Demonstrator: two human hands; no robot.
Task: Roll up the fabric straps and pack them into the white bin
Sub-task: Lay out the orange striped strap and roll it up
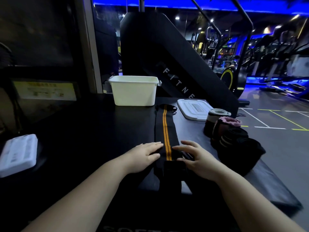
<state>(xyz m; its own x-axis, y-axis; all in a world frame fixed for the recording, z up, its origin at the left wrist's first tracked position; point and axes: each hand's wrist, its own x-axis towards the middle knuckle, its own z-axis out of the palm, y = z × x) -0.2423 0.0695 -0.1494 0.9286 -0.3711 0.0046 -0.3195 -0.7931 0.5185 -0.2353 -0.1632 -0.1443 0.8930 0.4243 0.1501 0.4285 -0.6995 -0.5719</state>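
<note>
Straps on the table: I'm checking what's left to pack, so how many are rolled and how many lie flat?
Rolled straps: 4 (the dark ones are hard to separate)
Flat strap with orange stripes: 1
Total: 5

A black padded counter (93, 148) fills the foreground. A flat white lid (194, 108) lies on its far right part, and a flat white case (18, 154) sits near its left edge. Behind the counter rises a tall black slanted machine (163, 52) with pale lettering. A yellow notice (45, 90) hangs on the dark wall at left. Farther right, a yellow-rimmed wheel (228, 77) stands among gym machines under blue strip lighting (167, 4). White and yellow lines (274, 119) mark the grey floor.
</note>
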